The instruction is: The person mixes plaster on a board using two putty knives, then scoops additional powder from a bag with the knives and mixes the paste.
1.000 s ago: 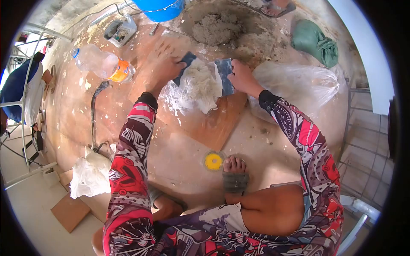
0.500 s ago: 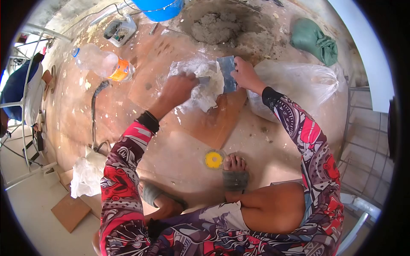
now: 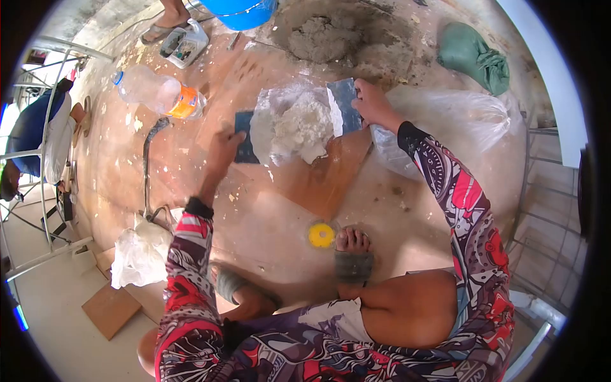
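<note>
A heap of white paste (image 3: pixel 302 127) lies on a brown board (image 3: pixel 324 188) on the floor. My left hand (image 3: pixel 223 149) grips a dark flat scraper (image 3: pixel 245 137) at the heap's left edge, upright in the view. On the right side, my right hand (image 3: pixel 374 105) pinches a second blue-grey scraper (image 3: pixel 344 105), whose left edge carries white paste and touches the heap.
Around the board are a plastic bottle (image 3: pixel 159 94), blue bucket (image 3: pixel 238 11), grey mound (image 3: pixel 324 38), green sack (image 3: pixel 472 56), clear plastic bag (image 3: pixel 445 127), white bag (image 3: pixel 141 254) and yellow disc (image 3: pixel 321 235). A co-worker's foot (image 3: pixel 164 30) stands top left; another person (image 3: pixel 38 134) is far left.
My left hand swept over the heap, then moved back left and down with its scraper. My right hand stayed nearly in place. A co-worker's foot has appeared at the top left.
</note>
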`<state>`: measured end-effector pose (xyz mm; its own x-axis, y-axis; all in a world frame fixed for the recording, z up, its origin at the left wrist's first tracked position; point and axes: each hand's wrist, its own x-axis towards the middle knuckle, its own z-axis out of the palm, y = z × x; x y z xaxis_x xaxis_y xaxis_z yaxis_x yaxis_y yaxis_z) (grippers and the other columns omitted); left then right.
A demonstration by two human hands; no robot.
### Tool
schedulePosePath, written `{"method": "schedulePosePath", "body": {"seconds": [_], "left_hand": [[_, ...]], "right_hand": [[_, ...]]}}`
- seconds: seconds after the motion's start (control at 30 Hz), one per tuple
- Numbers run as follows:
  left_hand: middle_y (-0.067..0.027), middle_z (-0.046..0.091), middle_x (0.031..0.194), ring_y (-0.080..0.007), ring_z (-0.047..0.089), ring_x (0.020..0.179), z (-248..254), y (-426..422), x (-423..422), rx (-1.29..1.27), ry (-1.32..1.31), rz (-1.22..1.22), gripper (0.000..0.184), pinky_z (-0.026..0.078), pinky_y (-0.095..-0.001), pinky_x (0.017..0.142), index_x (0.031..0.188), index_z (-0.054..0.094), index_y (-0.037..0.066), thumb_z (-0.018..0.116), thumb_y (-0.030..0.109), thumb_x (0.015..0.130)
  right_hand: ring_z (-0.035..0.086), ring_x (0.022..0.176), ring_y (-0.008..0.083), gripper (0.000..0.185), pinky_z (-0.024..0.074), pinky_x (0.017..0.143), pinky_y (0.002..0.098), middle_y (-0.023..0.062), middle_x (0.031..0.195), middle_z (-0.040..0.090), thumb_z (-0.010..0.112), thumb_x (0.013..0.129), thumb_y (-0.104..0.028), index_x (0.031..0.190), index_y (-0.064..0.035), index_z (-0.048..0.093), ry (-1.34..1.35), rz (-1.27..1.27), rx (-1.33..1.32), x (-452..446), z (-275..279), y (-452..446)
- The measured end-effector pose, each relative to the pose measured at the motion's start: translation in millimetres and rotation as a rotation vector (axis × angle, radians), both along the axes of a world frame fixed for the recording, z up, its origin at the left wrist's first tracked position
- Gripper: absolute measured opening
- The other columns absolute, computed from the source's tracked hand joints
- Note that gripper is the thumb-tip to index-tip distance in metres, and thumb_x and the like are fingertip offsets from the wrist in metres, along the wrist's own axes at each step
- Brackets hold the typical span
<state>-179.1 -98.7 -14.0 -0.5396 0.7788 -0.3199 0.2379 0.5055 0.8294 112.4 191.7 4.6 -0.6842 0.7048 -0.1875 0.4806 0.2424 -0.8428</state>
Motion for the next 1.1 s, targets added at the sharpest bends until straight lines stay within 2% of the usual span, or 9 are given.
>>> {"method": "schedulePosePath", "body": {"seconds": [0.13, 0.23, 0.33, 0.43, 0.53, 0.67, 0.8, 0.87, 1.1], "left_hand": [[0.0009, 0.06, 0.072, -0.0106, 0.058, 0.063, -8.1, -29.9, 69.5, 0.017, -0.526, 0.52, 0.018, 0.047, -0.0296, 0.057, 0.082, 0.068, 0.009, 0.07, 0.023, 0.093], [0.0007, 0.06, 0.073, -0.0114, 0.059, 0.062, -28.3, -4.8, 106.7, 0.146, -0.551, 0.579, 0.017, 0.048, -0.0286, 0.055, 0.084, 0.068, 0.009, 0.067, 0.022, 0.095], [-0.002, 0.063, 0.077, -0.0121, 0.061, 0.063, -30.2, 35.1, 101.4, 0.153, -0.249, 0.291, 0.018, 0.049, -0.0308, 0.055, 0.091, 0.069, 0.006, 0.066, 0.023, 0.096], [-0.0097, 0.066, 0.081, -0.02, 0.066, 0.065, 2.4, 70.5, 77.2, 0.022, 0.198, -0.001, 0.017, 0.051, -0.0387, 0.057, 0.097, 0.069, 0.003, 0.064, 0.02, 0.095], [-0.0168, 0.067, 0.084, -0.0309, 0.07, 0.072, 43.4, 82.1, 85.6, 0.241, 0.882, -0.41, 0.014, 0.054, -0.047, 0.062, 0.099, 0.07, 0.005, 0.062, 0.013, 0.09], [-0.0128, 0.066, 0.096, -0.0325, 0.07, 0.089, 56.2, 82.0, 107.0, 0.029, 1.024, -0.667, 0.02, 0.058, -0.0471, 0.07, 0.098, 0.071, 0.008, 0.057, 0.007, 0.084], [-0.01, 0.065, 0.095, -0.0306, 0.069, 0.089, 44.9, 65.7, 86.3, 0.022, 1.128, -0.837, 0.023, 0.058, -0.0445, 0.071, 0.1, 0.071, 0.009, 0.06, 0.001, 0.082], [-0.008, 0.065, 0.096, -0.0298, 0.068, 0.09, 52.2, 57.0, 71.5, 0.097, 1.05, -0.773, 0.024, 0.058, -0.0445, 0.073, 0.1, 0.072, 0.011, 0.06, 0.001, 0.082], [-0.0187, 0.069, 0.091, -0.0409, 0.068, 0.087, 22.4, 96.6, -2.9, 0.202, 0.733, -0.41, 0.02, 0.054, -0.0507, 0.077, 0.104, 0.073, 0.006, 0.061, 0.013, 0.09]], "right_hand": [[0.071, 0.065, 0.0363, 0.024, 0.0574, 0.062, 0.0464, 0.0233, 0.083, 0.067, 0.063, 0.084, -0.009, 0.105, 0.0027, 0.058, -0.071, 0.076, 0.051, -0.7, -17.7, 10.1], [0.071, 0.069, 0.0382, 0.023, 0.0567, 0.066, 0.0469, 0.026, 0.086, 0.068, 0.062, 0.085, -0.01, 0.103, 0.002, 0.058, -0.064, 0.146, 0.033, -13.7, 1.6, -5.6], [0.071, 0.087, 0.043, 0.023, 0.055, 0.074, 0.0508, 0.0295, 0.092, 0.068, 0.06, 0.085, -0.009, 0.103, 0.0035, 0.058, -0.052, 0.255, 0.182, -38.7, 15.2, -17.5], [0.067, 0.08, 0.0457, 0.026, 0.054, 0.067, 0.0477, 0.0299, 0.086, 0.065, 0.063, 0.086, -0.008, 0.104, 0.0056, 0.05, -0.024, 0.227, 0.335, -56.6, 32.1, -23.0], [0.069, 0.084, 0.0467, 0.027, 0.0544, 0.073, 0.0508, 0.0304, 0.088, 0.066, 0.064, 0.086, -0.01, 0.102, 0.0062, 0.05, -0.082, 0.172, 0.278, -65.7, 45.1, -21.4], [0.073, 0.07, 0.0459, 0.029, 0.0589, 0.057, 0.0497, 0.0412, 0.087, 0.064, 0.057, 0.083, -0.003, 0.1, 0.0212, 0.055, -0.075, 0.181, 0.221, -58.4, 41.9, -13.3], [0.07, 0.082, 0.0496, 0.027, 0.0571, 0.07, 0.0534, 0.0369, 0.088, 0.066, 0.06, 0.084, -0.007, 0.097, 0.0154, 0.054, -0.127, 0.088, 0.11, -43.3, 49.0, -18.3], [0.068, 0.089, 0.0511, 0.025, 0.0548, 0.077, 0.055, 0.0342, 0.088, 0.066, 0.061, 0.084, -0.01, 0.095, 0.0115, 0.054, -0.067, 0.086, 0.308, -36.7, 25.7, -12.2], [0.065, 0.093, 0.0514, 0.027, 0.0519, 0.082, 0.0545, 0.031, 0.091, 0.067, 0.065, 0.084, -0.012, 0.1, 0.0068, 0.054, -0.1, 0.064, 0.23, -7.0, 22.3, -17.4]]}}
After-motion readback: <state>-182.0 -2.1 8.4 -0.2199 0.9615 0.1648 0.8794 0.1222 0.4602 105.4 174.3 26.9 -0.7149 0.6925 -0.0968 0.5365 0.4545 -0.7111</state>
